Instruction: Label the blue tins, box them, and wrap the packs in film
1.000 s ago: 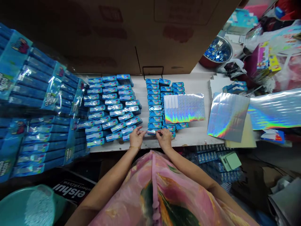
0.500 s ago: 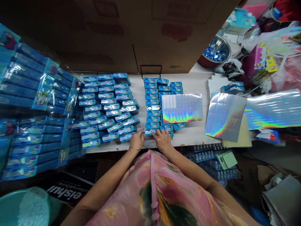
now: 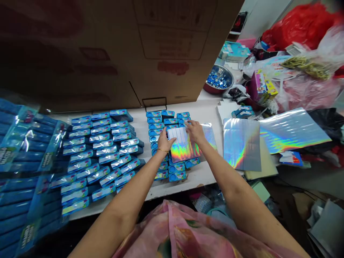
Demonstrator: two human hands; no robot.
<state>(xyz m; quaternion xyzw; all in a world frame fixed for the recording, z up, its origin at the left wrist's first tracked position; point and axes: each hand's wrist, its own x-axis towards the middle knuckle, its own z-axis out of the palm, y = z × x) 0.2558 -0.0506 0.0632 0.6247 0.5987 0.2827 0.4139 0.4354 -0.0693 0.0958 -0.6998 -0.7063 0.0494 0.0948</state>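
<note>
A shiny holographic sticker sheet (image 3: 184, 148) lies over the middle group of small blue boxes. My left hand (image 3: 165, 142) grips its left edge, thumb on top and fingers partly hidden. At the sheet's upper edge, the bent fingers of my right hand (image 3: 195, 132) close on it; whether a single sticker is between the fingertips is too small to tell. Blue boxes (image 3: 176, 167) stand in rows around and under the sheet, their narrow printed faces upward. A larger group of similar blue boxes (image 3: 103, 143) stands to the left.
A big cardboard carton (image 3: 107, 71) rises behind the white table (image 3: 139, 120). Wrapped packs of blue boxes (image 3: 32, 157) are stacked at far left. More holographic sheets (image 3: 242, 139) lie at right, below a metal bowl (image 3: 220, 77) of small blue pieces and several plastic bags (image 3: 303, 27).
Both hands have moved up from the front boxes to the holographic sheet and taken hold of it. The sheet has tilted slightly. My view has turned toward the right.
</note>
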